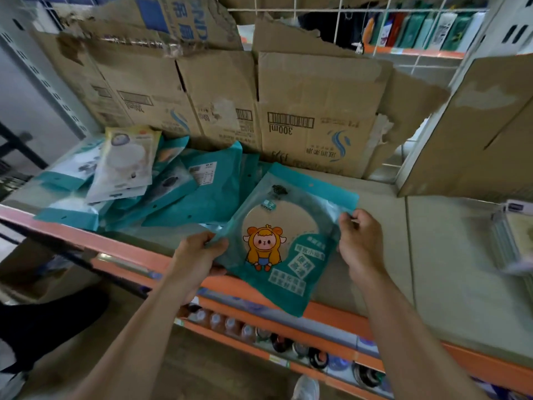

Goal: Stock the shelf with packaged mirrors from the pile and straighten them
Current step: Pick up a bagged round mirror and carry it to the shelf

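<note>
A teal packaged mirror (291, 241) with a cartoon girl on its front lies tilted over the front edge of the shelf (450, 272). My left hand (199, 255) grips its left edge and my right hand (360, 241) pinches its right edge. To the left lies the pile of packaged mirrors (161, 189), mostly teal, with a white and yellow one (127, 160) on top.
Torn cardboard sheets (311, 116) stand along the back of the shelf, and a cardboard box (478, 134) sits at the right. Small packets (513, 241) lie at the far right. An orange shelf rim (331, 313) runs below, with bottles (230, 324) on the lower shelf.
</note>
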